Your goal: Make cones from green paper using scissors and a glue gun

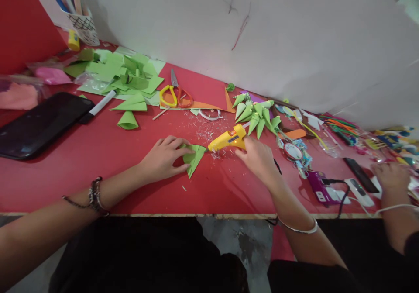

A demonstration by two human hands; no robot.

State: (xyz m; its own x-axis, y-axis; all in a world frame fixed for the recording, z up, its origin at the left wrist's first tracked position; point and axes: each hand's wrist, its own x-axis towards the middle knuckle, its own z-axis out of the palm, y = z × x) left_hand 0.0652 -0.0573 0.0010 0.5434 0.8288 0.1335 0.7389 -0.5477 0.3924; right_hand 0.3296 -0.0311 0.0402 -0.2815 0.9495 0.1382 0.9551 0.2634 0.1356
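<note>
My left hand (165,156) presses a folded green paper piece (194,157) flat on the red table (98,162), fingers curled round its left edge. My right hand (258,157) grips a yellow glue gun (227,139), whose nozzle points left at the tip of the green paper. Behind the gun lies a cluster of green paper cones (257,112).
Green paper sheets and cones (124,77) lie at the back left, with scissors (176,93), a marker (98,106) and a black tablet (36,125). Another person's hand (391,175) rests at the right among remotes, a purple device (319,187) and coloured sticks. A white wall stands behind.
</note>
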